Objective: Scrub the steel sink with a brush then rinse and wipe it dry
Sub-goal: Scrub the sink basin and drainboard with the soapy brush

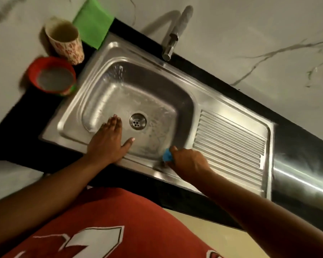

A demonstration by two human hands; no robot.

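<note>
Your left hand (108, 140) lies flat, fingers (113, 121) straight, in the stainless steel sink (119, 86) beside the round drain (137, 121). Your right hand (187, 161) grips a blue-handled brush (167, 155) at the basin's near rim. A green cloth (93, 25) lies on the black bench (35, 108).

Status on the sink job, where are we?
Scrubbing stage. Right hand grips the blue brush at the basin's near right corner; left hand lies flat in the sink. Tap shows no water. Green cloth unused: rinse, wipe remain.

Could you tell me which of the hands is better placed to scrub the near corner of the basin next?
Right hand: it grips the blue brush at that corner. The left hand lies open and holds nothing.
</note>
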